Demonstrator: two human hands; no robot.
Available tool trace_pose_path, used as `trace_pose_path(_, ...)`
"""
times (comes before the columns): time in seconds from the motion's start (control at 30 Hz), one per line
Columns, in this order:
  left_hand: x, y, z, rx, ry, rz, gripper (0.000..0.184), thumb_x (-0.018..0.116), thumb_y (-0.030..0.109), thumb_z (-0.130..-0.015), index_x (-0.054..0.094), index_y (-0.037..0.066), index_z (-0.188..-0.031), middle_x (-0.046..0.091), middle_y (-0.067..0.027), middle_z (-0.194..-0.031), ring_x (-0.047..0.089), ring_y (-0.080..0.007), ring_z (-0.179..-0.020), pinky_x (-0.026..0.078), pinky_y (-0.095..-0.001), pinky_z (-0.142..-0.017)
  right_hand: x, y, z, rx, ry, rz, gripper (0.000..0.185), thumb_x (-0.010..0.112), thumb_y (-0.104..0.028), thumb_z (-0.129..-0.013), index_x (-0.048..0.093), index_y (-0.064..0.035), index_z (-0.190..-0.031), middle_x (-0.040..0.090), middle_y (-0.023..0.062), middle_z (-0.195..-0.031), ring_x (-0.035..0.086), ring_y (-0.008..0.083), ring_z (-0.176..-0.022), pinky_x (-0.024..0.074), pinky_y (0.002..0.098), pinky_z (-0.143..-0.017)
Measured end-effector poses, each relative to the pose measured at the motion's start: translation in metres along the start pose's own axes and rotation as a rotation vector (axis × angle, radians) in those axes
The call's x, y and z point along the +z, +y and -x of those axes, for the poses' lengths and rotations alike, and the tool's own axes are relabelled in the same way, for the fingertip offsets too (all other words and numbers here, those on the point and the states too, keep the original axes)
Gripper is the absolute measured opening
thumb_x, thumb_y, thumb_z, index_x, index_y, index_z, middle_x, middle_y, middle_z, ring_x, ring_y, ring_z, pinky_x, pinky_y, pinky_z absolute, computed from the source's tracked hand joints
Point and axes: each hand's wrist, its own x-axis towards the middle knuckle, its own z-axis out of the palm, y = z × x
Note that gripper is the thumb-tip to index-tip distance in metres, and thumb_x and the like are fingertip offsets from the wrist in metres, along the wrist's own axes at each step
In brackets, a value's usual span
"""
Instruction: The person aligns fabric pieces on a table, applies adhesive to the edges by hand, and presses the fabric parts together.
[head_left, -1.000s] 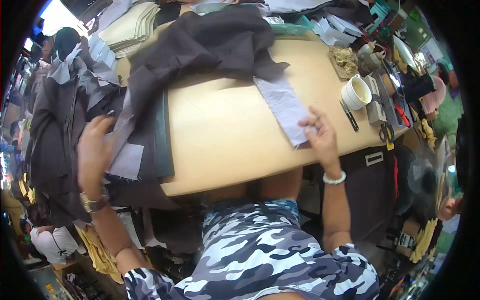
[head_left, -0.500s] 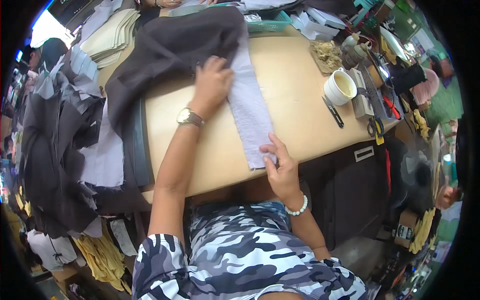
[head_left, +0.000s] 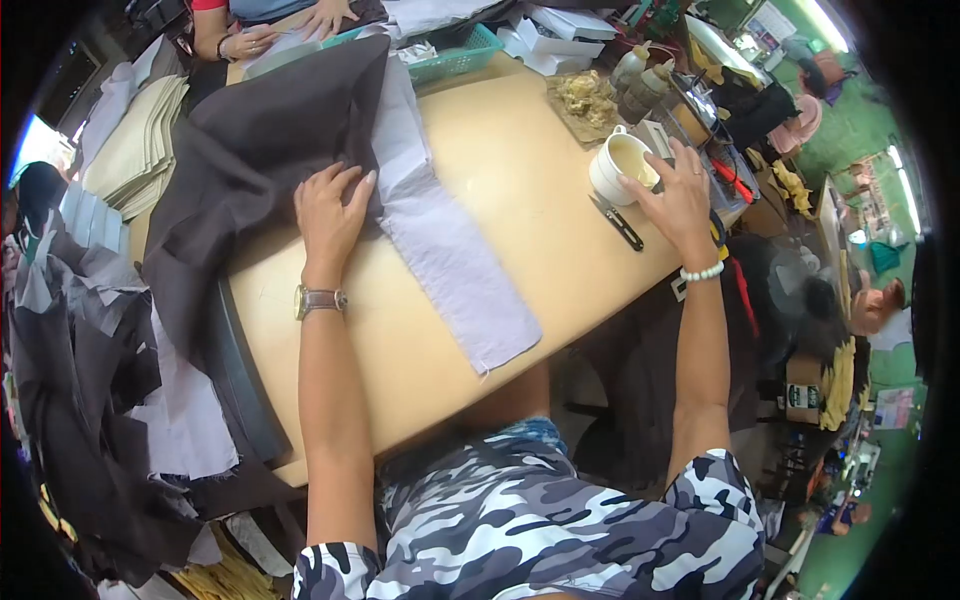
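My left hand (head_left: 333,212), with a watch on its wrist, lies with its fingers stretched out on the edge of a dark brown cloth (head_left: 270,130). From beneath that cloth a pale lilac-grey fabric strip (head_left: 465,275) runs toward the table's front edge, frayed along its side. At the right, my right hand (head_left: 682,195) is at the white cup (head_left: 605,172), thumb and fingers apart near its rim; whether they touch it I cannot tell. The cup has something cream-coloured inside. A black-handled cutter (head_left: 622,225) lies just in front of the cup.
The tan table (head_left: 510,180) also bears a turquoise basket (head_left: 455,62), bottles (head_left: 645,90) and a board with yellowish lumps (head_left: 583,100). Stacked cream pieces (head_left: 140,150) and hanging dark cloth (head_left: 80,400) are at the left. Another person's hand (head_left: 327,15) is across the table.
My right hand has left the near end of the pale strip and moved right to the cup. My left hand stays on the dark cloth, its fingers now flatter. The view has turned.
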Motion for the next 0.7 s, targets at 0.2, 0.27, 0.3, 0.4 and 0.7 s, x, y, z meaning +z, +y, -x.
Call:
trace_pose_path(0.2, -0.001, 0.003, 0.0, 0.001, 0.004, -0.021, 0.033, 0.064, 0.037, -0.083, 0.071, 0.008, -0.097, 0.065, -0.0108, -0.111, 0.056, -0.0256, -0.106, 0.035, -0.0387, -0.097, 0.014, 0.002, -0.013, 0.098, -0.22, 0.073, 0.059, 0.062, -0.058, -0.077, 0.07, -0.0074, -0.105, 0.043, 0.0193, -0.139, 0.034, 0.0396, -0.129, 0.0257, 0.0579, -0.104)
trace_pose_path(0.27, -0.001, 0.003, 0.001, 0.005, -0.01, -0.042, 0.032, 0.062, 0.037, -0.085, 0.071, 0.01, -0.1, 0.064, -0.0091, -0.113, 0.055, -0.0256, -0.108, 0.035, -0.0383, -0.097, 0.013, 0.003, -0.011, 0.093, -0.103, 0.045, 0.049, 0.064, -0.05, -0.078, 0.071, -0.0082, -0.101, 0.044, 0.0181, -0.138, 0.035, 0.039, -0.129, 0.0258, 0.0572, -0.104)
trace_pose_path(0.3, -0.001, 0.002, 0.001, 0.0, -0.013, -0.038, 0.033, 0.063, 0.037, -0.085, 0.071, 0.009, -0.1, 0.064, -0.0094, -0.114, 0.055, -0.0257, -0.108, 0.035, -0.0382, -0.097, 0.013, 0.01, -0.009, 0.077, 0.021, 0.02, 0.043, 0.065, -0.045, -0.078, 0.072, -0.0085, -0.099, 0.045, 0.0175, -0.137, 0.036, 0.0385, -0.129, 0.026, 0.0569, -0.104)
trace_pose_path(0.4, -0.003, 0.004, 0.0, -0.027, -0.052, -0.028, 0.037, 0.064, 0.04, -0.083, 0.071, 0.009, -0.103, 0.063, -0.0104, -0.115, 0.055, -0.0265, -0.109, 0.036, -0.0384, -0.098, 0.01, 0.017, 0.003, 0.017, 0.167, 0.023, 0.016, 0.063, -0.016, -0.077, 0.071, -0.0088, -0.089, 0.05, 0.0158, -0.132, 0.04, 0.0363, -0.126, 0.0281, 0.0542, -0.104)
trace_pose_path(0.7, -0.02, 0.005, -0.001, -0.071, -0.234, 0.017, 0.065, 0.072, 0.056, -0.067, 0.068, 0.007, -0.11, 0.058, -0.0115, -0.126, 0.05, -0.0289, -0.119, 0.039, -0.0397, -0.1, -0.012, -0.083, 0.0, -0.325, -0.032, -0.442, 0.027, 0.051, 0.006, -0.073, 0.068, -0.0051, -0.09, 0.057, 0.0139, -0.12, 0.052, 0.0332, -0.113, 0.0388, 0.0439, -0.095)
